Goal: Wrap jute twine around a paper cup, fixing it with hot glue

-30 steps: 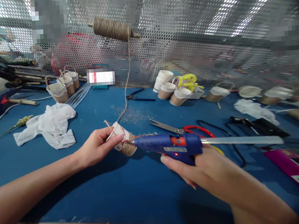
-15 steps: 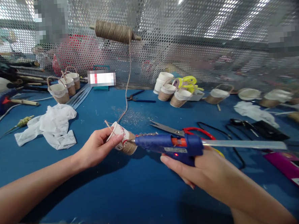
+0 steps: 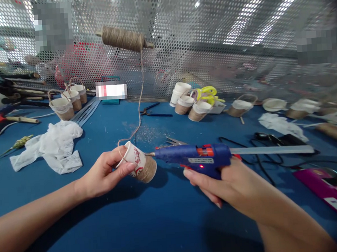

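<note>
My left hand (image 3: 108, 171) grips a white printed paper cup (image 3: 136, 154) by its rim, tilted with its base toward the right. Twine (image 3: 147, 171) is wound around the cup's lower part. From the rim a loose strand (image 3: 140, 116) runs up to a twine spool (image 3: 123, 38) on the mesh. My right hand (image 3: 218, 187) is closed on the handle of a blue hot glue gun (image 3: 193, 156), whose red light glows. A clear glue stick (image 3: 272, 150) juts from its back. The nozzle (image 3: 151, 154) is at the cup's side, just above the winding; whether it touches, I cannot tell.
Scissors (image 3: 175, 141) lie partly behind the glue gun. Pliers (image 3: 156, 113) rest farther back. Twine-wrapped cups with handles stand at left (image 3: 61, 109) and centre right (image 3: 199, 110). White lace cloth (image 3: 55, 144) lies left. Black cables and a magenta power strip (image 3: 317, 189) are at right.
The cup has turned slightly, and the nozzle has shifted from its printed front to its upper side. The glue gun sits more level. The whole view has shifted a little.
</note>
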{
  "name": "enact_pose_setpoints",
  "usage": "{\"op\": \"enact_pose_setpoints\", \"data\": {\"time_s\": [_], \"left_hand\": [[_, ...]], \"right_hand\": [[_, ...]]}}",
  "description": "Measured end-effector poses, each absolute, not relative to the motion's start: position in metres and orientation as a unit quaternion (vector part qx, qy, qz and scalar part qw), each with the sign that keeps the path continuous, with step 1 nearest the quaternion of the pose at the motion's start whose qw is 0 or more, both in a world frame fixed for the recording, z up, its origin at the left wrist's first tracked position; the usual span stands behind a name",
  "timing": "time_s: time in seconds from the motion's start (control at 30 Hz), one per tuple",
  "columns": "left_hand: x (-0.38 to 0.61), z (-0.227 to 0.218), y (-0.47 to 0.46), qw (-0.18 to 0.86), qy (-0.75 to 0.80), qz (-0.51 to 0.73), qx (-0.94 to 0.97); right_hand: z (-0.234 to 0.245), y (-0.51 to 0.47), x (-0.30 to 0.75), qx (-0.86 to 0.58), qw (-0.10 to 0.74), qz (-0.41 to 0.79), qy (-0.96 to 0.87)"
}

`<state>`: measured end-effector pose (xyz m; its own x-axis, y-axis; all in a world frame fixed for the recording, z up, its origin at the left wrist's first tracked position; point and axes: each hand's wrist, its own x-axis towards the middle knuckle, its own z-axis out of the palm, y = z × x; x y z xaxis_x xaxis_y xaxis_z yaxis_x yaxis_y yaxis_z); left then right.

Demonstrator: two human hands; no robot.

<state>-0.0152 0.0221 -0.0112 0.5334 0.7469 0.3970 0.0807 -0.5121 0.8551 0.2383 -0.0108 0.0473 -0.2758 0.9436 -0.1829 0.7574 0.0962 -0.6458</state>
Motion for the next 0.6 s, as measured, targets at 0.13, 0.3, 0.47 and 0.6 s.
{"op": "enact_pose_setpoints", "data": {"time_s": [0.13,0.3,0.47,0.6], "left_hand": [[-0.016,-0.011,0.022,0.404,0.268,0.4,0.777],[-0.015,-0.01,0.023,0.415,0.288,0.395,0.767],[-0.011,-0.01,0.022,0.48,0.306,0.393,0.722],[-0.007,-0.008,0.022,0.499,0.357,0.397,0.683]], "right_hand": [[0.048,-0.01,0.239,-0.581,0.138,0.339,-0.727],[0.048,-0.014,0.236,-0.591,0.138,0.35,-0.713],[0.049,-0.018,0.234,-0.599,0.13,0.345,-0.71],[0.045,-0.022,0.232,-0.571,0.135,0.237,-0.774]]}}
